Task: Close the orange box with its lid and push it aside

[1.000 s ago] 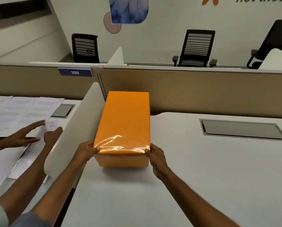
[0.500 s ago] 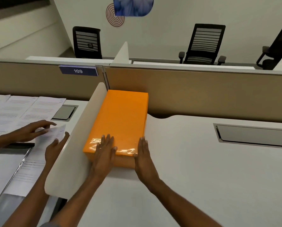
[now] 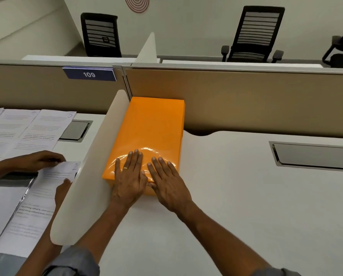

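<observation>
Both hands, left hand (image 3: 129, 181) and right hand (image 3: 167, 183), now lie flat and open on the lid (image 3: 148, 136), gripping nothing; the orange box (image 3: 146, 191) has slid back against the white divider (image 3: 91, 176) and beige partition (image 3: 246, 100) on the bench (image 3: 246, 206).

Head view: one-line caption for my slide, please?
Both hands, left hand and right hand, lie flat on the closed orange box beside the divider.

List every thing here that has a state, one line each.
orange box: closed, lid on, against the side divider
left hand: open, flat on the lid
right hand: open, flat on the lid
desk hatch: shut
loose sheet: held by another person's hands
</observation>
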### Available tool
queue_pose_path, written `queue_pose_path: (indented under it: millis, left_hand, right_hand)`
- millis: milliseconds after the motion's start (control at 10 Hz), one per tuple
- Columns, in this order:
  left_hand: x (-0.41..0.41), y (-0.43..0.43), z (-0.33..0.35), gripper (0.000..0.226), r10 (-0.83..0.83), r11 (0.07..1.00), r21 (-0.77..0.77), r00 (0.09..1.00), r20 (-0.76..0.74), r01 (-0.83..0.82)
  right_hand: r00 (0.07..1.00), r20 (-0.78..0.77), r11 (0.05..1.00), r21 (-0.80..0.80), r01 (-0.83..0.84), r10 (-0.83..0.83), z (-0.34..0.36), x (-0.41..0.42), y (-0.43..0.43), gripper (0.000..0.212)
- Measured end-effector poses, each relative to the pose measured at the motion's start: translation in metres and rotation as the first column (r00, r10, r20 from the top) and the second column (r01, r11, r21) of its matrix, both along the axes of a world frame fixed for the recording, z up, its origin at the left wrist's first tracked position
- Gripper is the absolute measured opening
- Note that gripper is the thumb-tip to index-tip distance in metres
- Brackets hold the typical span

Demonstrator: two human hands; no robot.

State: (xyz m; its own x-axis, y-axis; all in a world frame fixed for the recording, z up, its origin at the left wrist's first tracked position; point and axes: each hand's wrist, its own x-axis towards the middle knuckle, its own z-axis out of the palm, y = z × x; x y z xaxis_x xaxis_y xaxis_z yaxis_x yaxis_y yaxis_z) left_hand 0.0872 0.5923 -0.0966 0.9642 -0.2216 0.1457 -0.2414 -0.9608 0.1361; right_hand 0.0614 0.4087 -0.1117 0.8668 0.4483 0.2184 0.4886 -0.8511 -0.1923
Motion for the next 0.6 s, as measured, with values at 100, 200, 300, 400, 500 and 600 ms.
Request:
queue_pose_path:
  millis: [100, 200, 300, 400, 500, 600]
  left_hand:
    - [0.0, 0.0, 0.0, 0.063, -0.002, 1.0, 0.006, 1.0, -0.005, 0.002]
    - [-0.001, 0.0, 0.002, 0.063, 0.002, 1.0, 0.015, 1.0, -0.014, -0.001]
    - [-0.001, 0.001, 0.005, 0.064, 0.004, 1.0, 0.027, 0.999, -0.047, -0.002]
    - [0.002, 0.001, 0.008, 0.067, -0.011, 1.0, 0.0, 0.994, -0.105, 0.011]
    - [0.005, 0.0, 0.014, 0.072, -0.015, 0.998, -0.062, 0.989, -0.144, 0.006]
    - [-0.003, -0.01, 0.017, 0.078, 0.035, 0.996, -0.084, 0.994, -0.099, -0.043]
  right_hand:
    - [1.0, -0.02, 1.0, -0.003, 0.011, -0.011, 0.0, -0.001, 0.001, 0.061]
    - [0.996, -0.093, 1.0, -0.022, -0.018, 0.016, 0.004, -0.001, 0.0, 0.065]
    - [0.989, -0.14, 0.999, -0.037, -0.04, 0.035, 0.013, 0.001, -0.004, 0.077]
    - [0.985, -0.15, 0.991, 0.084, 0.102, -0.089, 0.032, -0.006, -0.022, 0.084]
    - [0.97, -0.1, 0.965, 0.121, 0.234, -0.223, 0.028, -0.029, -0.057, 0.077]
    - [0.945, -0.043, 0.946, 0.018, 0.325, -0.324, 0.006, -0.077, -0.138, 0.067]
